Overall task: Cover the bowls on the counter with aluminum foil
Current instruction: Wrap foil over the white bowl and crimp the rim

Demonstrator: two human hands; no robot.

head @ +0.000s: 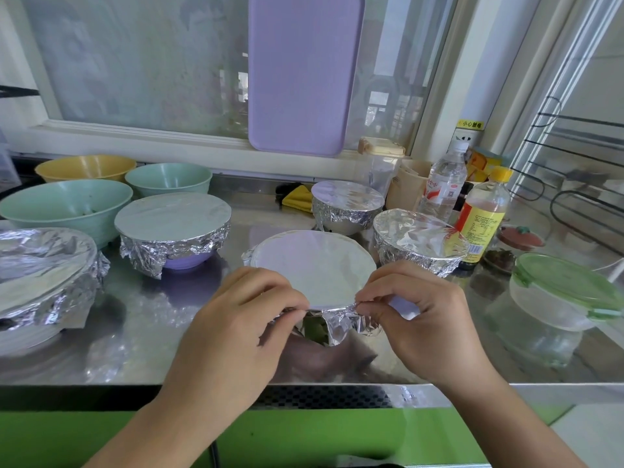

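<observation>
**Foil crimped down at the near rim**

Foil [314, 265] stretched flat over the near-centre bowl [312, 327], drawn tight so the top lies smooth. Left hand [236, 329] curled at the near edge, fingertips pinching the skirt of foil against the rim; right hand [418, 315] pinching the same skirt just to the right, thumb and forefinger closed on a fold. Both grips set close together at the one stretch of rim, probably the last loose part, to press the foil under the lip so it holds. Bowl kept near the table [141, 332] edge, within easy reach, clear of its neighbours.

Four more bowls already wrapped: one at far left [44, 265], a purple one [172, 228] left of centre, a small one [347, 204] far behind, another [418, 241] to the right. Three left bare at far left, pushed back out of the way: a large green bowl [67, 207], a yellow bowl [86, 167], a smaller green bowl [169, 179]. By this count, more than half done.

Bottles [483, 214] and a lidded container [560, 298] crowded at right, touching nothing in hand.
</observation>
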